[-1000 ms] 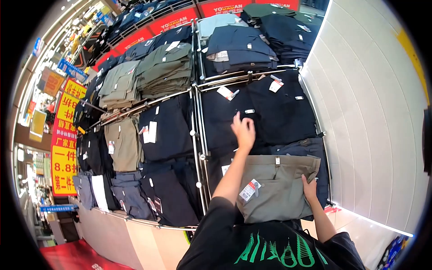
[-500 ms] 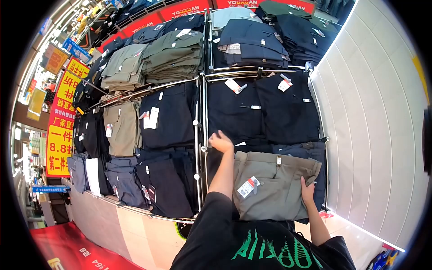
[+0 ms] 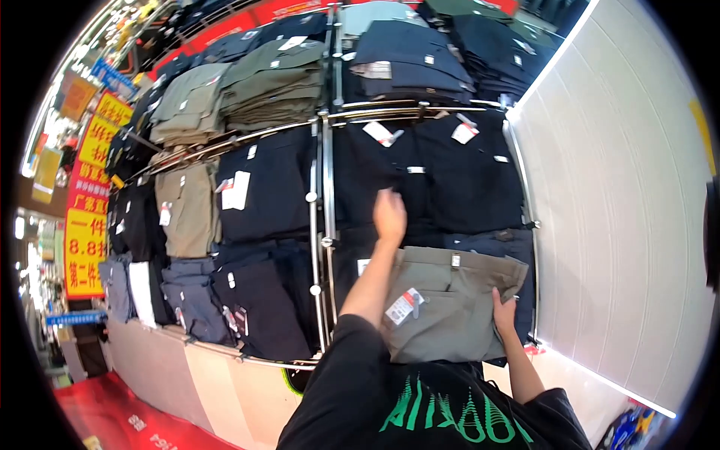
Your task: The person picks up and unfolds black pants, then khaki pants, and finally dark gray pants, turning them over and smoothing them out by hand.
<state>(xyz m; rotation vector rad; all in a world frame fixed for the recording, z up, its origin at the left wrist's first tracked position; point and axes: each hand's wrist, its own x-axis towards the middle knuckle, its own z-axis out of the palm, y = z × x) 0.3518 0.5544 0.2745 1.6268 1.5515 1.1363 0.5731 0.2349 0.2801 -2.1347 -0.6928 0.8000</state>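
Note:
In the head view, folded grey-brown trousers [image 3: 450, 311] with a white and red price tag are held in front of my chest. My right hand [image 3: 505, 311] grips them by their right edge, thumb on the front. My left hand [image 3: 390, 215] is raised beyond the trousers' top edge, over folded black trousers [image 3: 375, 176] on the rack. It is blurred, and whether it touches the cloth does not show. More dark folded trousers [image 3: 480, 172] with a tag lie to its right.
A metal rack [image 3: 327, 187] carries several stacks of folded trousers. Olive trousers [image 3: 274, 82] are piled on its upper shelf. A white panelled wall [image 3: 600, 187] borders it on the right. Red and yellow sale signs [image 3: 88, 202] hang at the left.
My left hand has moved up and to the right, away from the metal post and over the black trousers. My right hand keeps its hold on the grey-brown trousers. The view has shifted slightly.

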